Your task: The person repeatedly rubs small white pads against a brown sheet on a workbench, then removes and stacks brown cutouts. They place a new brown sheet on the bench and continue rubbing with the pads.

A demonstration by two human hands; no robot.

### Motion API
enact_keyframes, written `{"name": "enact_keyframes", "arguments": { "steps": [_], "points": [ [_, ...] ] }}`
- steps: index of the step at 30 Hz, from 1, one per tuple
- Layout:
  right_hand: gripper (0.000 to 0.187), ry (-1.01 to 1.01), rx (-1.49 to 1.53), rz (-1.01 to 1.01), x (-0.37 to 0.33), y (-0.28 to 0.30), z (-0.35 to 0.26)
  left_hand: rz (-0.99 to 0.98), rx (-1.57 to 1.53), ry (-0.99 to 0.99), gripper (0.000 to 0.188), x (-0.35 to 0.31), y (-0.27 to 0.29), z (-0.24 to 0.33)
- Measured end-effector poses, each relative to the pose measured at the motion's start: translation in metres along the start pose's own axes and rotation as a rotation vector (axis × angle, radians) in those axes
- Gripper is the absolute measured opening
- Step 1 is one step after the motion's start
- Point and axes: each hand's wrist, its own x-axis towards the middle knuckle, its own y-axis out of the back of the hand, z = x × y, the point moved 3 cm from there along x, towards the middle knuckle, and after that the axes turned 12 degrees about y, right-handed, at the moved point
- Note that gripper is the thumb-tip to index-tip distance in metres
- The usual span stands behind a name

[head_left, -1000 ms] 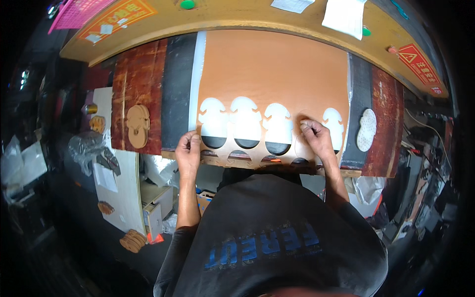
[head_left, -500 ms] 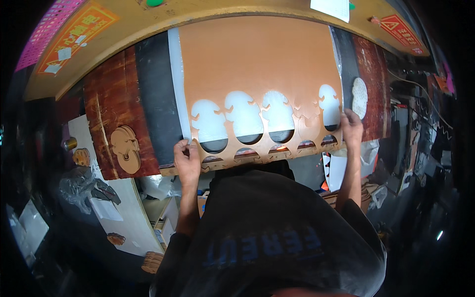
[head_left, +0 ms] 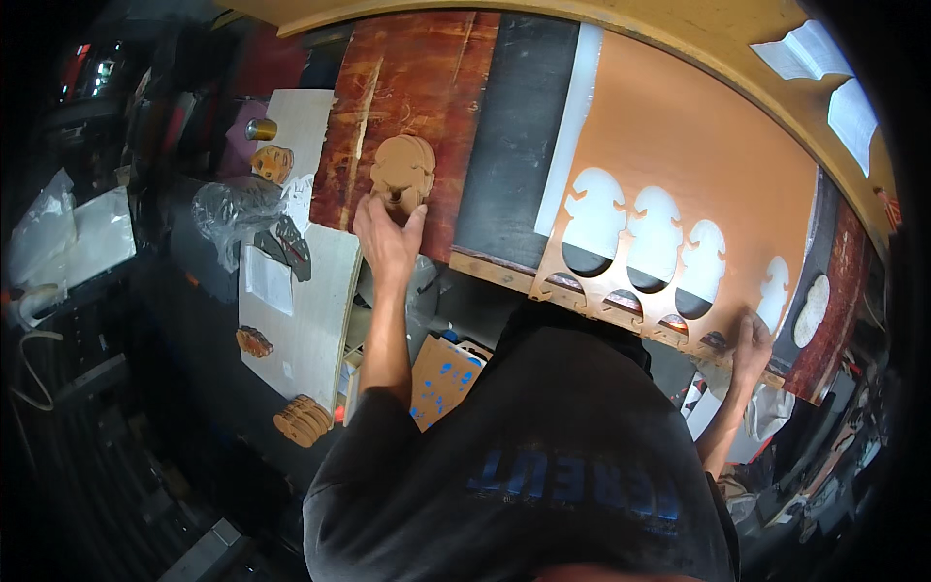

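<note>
A large tan sheet [head_left: 698, 126], with several rounded cut-out openings along its near part, lies on the bench over a white layer [head_left: 572, 126]. My right hand [head_left: 751, 351] grips the sheet's near edge by the rightmost opening, its fingers curled. At the left, a small stack of tan insole-like cut pieces [head_left: 404, 163] rests on a reddish-brown board [head_left: 436, 78]. My left hand [head_left: 388, 238] is at the stack's near end, thumb on one side and fingers on the other, closed around it. The fingers' undersides are hidden.
A dark strip [head_left: 514, 145] runs between the board and the sheet. A yellow machine beam [head_left: 679, 39] spans the far side. Farther right lies a pale speckled oval piece [head_left: 812, 310]. A pale side table [head_left: 305, 320] at the left holds paper and crumpled clear plastic [head_left: 233, 209].
The view has turned to the left. My left hand has let go of the sheet's left corner and reached left to the stack. My right hand remains at the sheet's near right edge.
</note>
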Motion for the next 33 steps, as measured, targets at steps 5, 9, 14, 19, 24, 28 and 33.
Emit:
{"name": "enact_keyframes", "arguments": {
  "steps": [5,9,14,19,24,28,33],
  "points": [
    [0.039,0.013,-0.048,0.02,0.004,-0.004,-0.014,-0.176,0.106,0.034,0.093,0.021,-0.015,-0.021],
    [0.04,-0.01,-0.033,-0.005,-0.001,-0.005,-0.013,-0.297,0.048,0.052,0.081,0.027,-0.025,-0.032],
    [0.04,-0.005,-0.029,0.002,-0.008,-0.013,-0.013,-0.436,-0.046,0.047,0.057,0.037,-0.021,-0.045],
    [0.04,-0.03,0.048,0.011,-0.007,-0.021,-0.01,-0.545,-0.18,0.11,0.052,0.048,-0.023,-0.061],
    [0.04,-0.054,0.058,0.033,-0.005,-0.026,0.008,-0.678,-0.279,0.121,0.043,0.059,-0.025,-0.069],
    [0.038,-0.043,0.11,0.068,-0.004,-0.03,0.023,-0.711,-0.353,0.137,0.035,0.06,-0.015,-0.061],
    [0.039,-0.044,0.144,0.074,-0.004,-0.032,0.034,-0.741,-0.337,0.166,0.039,0.06,-0.008,-0.054]
  ]
}}
